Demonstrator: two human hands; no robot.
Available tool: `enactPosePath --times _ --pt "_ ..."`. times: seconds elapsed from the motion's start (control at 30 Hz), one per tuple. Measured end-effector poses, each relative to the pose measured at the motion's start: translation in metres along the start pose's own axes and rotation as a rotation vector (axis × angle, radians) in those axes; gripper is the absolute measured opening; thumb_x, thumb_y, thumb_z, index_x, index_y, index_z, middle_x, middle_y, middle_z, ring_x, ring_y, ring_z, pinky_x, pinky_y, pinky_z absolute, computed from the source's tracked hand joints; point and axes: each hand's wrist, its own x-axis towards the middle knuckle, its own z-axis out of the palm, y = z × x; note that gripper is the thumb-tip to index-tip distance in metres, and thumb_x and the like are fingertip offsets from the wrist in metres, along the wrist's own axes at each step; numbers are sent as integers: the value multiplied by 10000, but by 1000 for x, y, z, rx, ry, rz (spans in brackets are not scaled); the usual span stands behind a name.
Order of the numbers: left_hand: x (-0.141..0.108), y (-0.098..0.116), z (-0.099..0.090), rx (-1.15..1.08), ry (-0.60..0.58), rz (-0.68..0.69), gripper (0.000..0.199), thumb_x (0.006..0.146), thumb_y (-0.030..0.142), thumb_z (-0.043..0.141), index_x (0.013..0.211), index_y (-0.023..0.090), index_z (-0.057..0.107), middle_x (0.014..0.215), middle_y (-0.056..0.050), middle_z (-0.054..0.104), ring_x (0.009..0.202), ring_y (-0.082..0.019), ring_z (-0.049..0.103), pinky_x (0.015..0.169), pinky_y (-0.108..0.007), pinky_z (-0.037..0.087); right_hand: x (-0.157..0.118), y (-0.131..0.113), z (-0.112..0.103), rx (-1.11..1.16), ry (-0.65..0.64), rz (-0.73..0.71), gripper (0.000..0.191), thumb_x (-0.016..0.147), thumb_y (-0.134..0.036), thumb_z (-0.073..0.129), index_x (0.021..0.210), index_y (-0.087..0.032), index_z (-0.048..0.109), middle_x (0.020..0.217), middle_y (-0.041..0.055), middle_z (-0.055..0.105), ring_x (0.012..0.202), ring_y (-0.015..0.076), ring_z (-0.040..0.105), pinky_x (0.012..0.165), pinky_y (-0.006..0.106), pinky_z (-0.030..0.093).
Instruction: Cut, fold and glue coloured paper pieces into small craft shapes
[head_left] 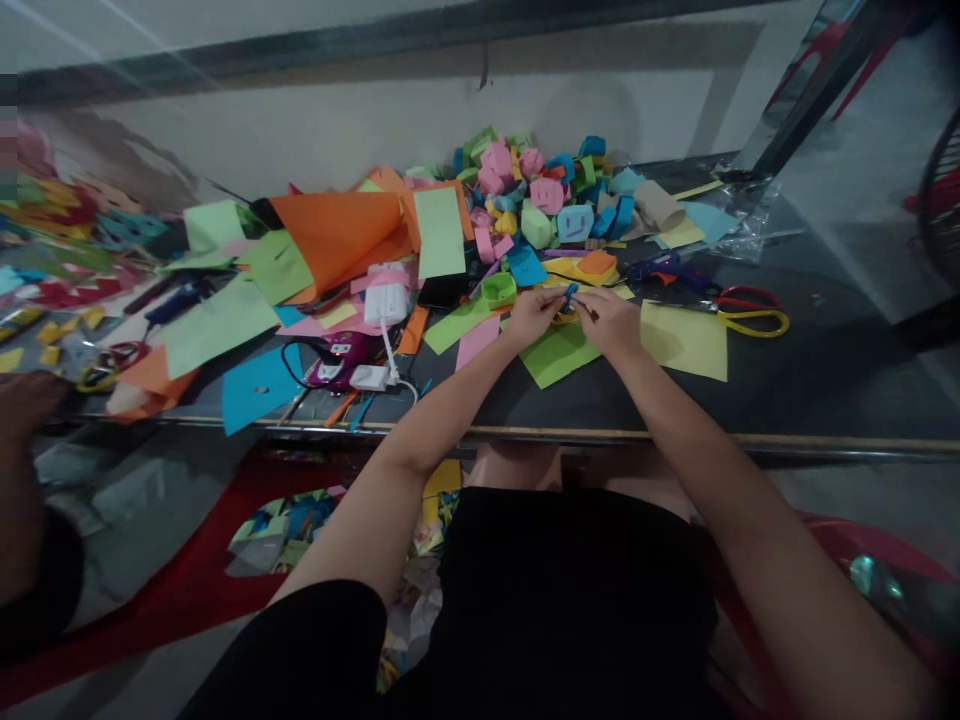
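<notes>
Both hands meet over the middle of the table, pinching a small piece of blue paper (571, 291) between their fingertips. My left hand (534, 318) grips it from the left, and my right hand (611, 318) from the right. The exact shape of the blue piece is too small to make out. Beneath the hands lies a green paper sheet (559, 352). A small green folded paper box (499, 291) sits just left of my left hand. To the right are a pale yellow sheet (686, 340) and scissors (754, 312) with red and yellow handles.
Folded paper pieces (547, 195) are heaped at the back. A purple glue gun (675, 270) lies behind the scissors. Left stand orange paper (341, 235), a white plug adapter (386, 303) and a purple device (345, 360) with cables. Another person's hand (30, 405) is at the far left.
</notes>
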Motion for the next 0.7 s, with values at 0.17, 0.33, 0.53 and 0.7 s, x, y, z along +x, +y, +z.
enactPosePath --times 0.17,0.33,0.53,0.7 --pt "0 -1 1 10 -50 13 337 933 228 611 1236 166 747 1226 -95 764 1156 -235 715 1069 -389 531 -1 4 3 -7 16 -33 319 998 -301 531 1155 -213 794 1088 101 795 991 245 741 814 348 560" --pt "-2 1 0 2 -60 13 332 950 282 609 1233 177 748 1226 -91 763 1176 -238 707 1078 -387 522 0 3 0 -86 -47 -36 309 976 -228 545 1159 -236 794 1077 81 796 977 236 734 759 327 541" --pt "-2 2 1 67 15 -18 285 960 362 629 1131 194 785 1131 -79 793 1102 -222 734 1041 -367 539 0 -2 -1 -110 -65 -45 280 978 -232 550 1064 -241 817 990 66 798 900 221 724 728 317 509" --pt "-3 3 1 43 39 -20 257 945 352 654 1100 201 792 1119 -68 797 1048 -189 739 1002 -332 552 0 1 2 43 -1 -1 230 945 -239 601 1025 -261 816 1042 59 791 958 233 723 761 332 525"
